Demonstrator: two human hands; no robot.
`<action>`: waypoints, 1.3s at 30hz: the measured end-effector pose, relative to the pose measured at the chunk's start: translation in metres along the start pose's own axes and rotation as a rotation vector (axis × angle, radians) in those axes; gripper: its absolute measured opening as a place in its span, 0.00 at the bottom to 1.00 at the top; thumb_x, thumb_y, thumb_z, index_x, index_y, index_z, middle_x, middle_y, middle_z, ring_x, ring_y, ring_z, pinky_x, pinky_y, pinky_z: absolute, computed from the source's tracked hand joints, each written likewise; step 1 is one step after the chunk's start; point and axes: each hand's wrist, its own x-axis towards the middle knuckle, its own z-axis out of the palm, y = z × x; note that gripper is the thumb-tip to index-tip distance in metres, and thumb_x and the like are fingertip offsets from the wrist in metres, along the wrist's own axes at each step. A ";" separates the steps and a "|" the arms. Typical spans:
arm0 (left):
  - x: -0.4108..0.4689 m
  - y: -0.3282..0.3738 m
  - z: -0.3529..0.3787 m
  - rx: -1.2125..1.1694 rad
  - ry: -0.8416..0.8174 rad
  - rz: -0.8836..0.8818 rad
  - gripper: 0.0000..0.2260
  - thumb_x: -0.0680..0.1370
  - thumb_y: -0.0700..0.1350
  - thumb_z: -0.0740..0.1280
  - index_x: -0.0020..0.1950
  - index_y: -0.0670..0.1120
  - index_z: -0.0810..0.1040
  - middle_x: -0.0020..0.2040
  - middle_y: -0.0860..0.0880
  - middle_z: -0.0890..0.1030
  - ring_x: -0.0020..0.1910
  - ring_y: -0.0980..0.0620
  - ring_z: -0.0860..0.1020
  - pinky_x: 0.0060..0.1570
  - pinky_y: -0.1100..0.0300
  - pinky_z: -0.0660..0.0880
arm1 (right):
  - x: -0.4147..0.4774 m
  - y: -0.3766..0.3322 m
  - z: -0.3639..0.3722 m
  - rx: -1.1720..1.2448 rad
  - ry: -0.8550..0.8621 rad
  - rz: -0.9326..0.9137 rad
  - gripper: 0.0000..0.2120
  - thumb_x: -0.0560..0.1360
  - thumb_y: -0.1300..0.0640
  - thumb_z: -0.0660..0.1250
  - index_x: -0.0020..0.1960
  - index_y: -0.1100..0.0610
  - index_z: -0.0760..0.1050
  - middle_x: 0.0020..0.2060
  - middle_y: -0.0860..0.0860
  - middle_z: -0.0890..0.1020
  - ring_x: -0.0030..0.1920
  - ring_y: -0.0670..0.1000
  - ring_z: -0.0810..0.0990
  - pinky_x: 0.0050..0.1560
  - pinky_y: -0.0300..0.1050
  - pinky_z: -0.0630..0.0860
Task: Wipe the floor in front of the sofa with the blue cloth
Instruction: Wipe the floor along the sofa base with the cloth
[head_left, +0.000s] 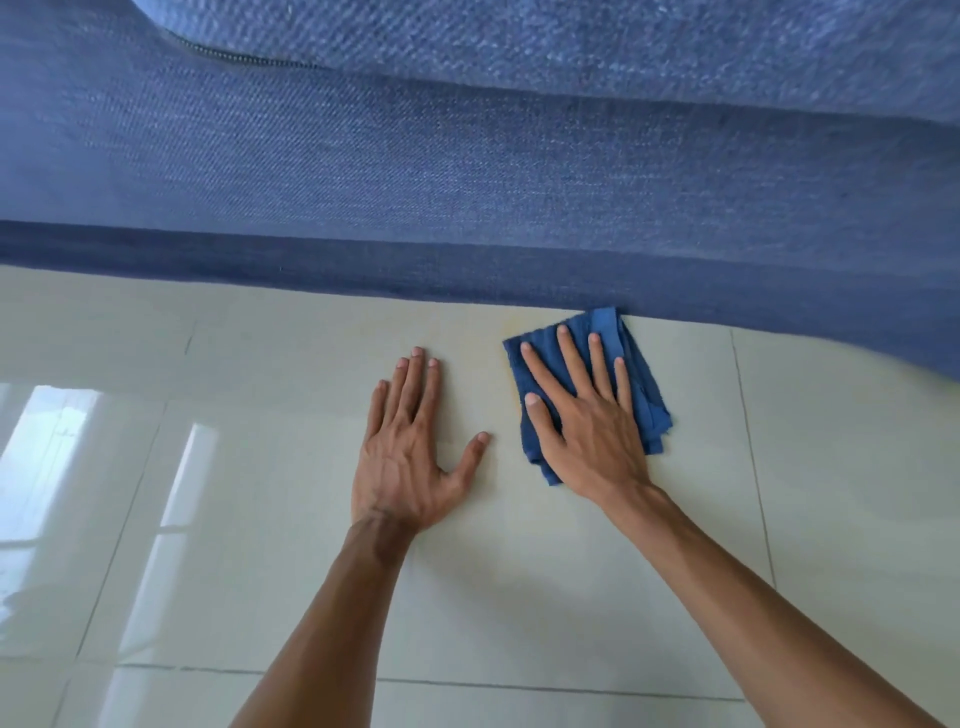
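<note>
A folded blue cloth (644, 384) lies flat on the pale tiled floor (519, 587), its far corner touching the base of the blue fabric sofa (467, 171). My right hand (587, 421) presses down on the cloth, palm flat and fingers spread, covering most of it. My left hand (410, 452) rests flat on the bare tile just left of the cloth, fingers apart and holding nothing. A faint yellowish smear shows on the tile around the cloth's left edge.
The sofa front spans the whole upper half of the view, its lower edge meeting the floor. Glossy tiles with dark grout lines stretch left, right and toward me. Bright window reflections lie on the floor at the left.
</note>
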 end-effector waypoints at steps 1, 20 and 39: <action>-0.001 -0.001 0.000 -0.009 0.006 -0.001 0.40 0.77 0.68 0.55 0.82 0.47 0.48 0.82 0.50 0.46 0.81 0.52 0.44 0.79 0.52 0.47 | -0.011 0.009 -0.001 -0.006 -0.015 -0.056 0.27 0.83 0.41 0.45 0.82 0.41 0.50 0.83 0.48 0.50 0.83 0.55 0.45 0.81 0.61 0.46; -0.014 -0.046 -0.010 0.080 0.027 -0.036 0.33 0.81 0.61 0.49 0.82 0.49 0.44 0.82 0.52 0.44 0.81 0.53 0.43 0.79 0.51 0.43 | 0.021 -0.002 0.000 0.042 0.043 0.109 0.28 0.81 0.41 0.47 0.81 0.41 0.53 0.82 0.49 0.54 0.82 0.57 0.48 0.80 0.61 0.48; -0.010 -0.048 -0.013 0.006 0.018 -0.050 0.29 0.82 0.51 0.50 0.82 0.48 0.48 0.82 0.52 0.47 0.81 0.54 0.44 0.79 0.52 0.43 | -0.011 -0.014 0.001 -0.013 0.029 -0.200 0.27 0.82 0.40 0.53 0.81 0.40 0.55 0.82 0.48 0.54 0.82 0.55 0.49 0.80 0.60 0.51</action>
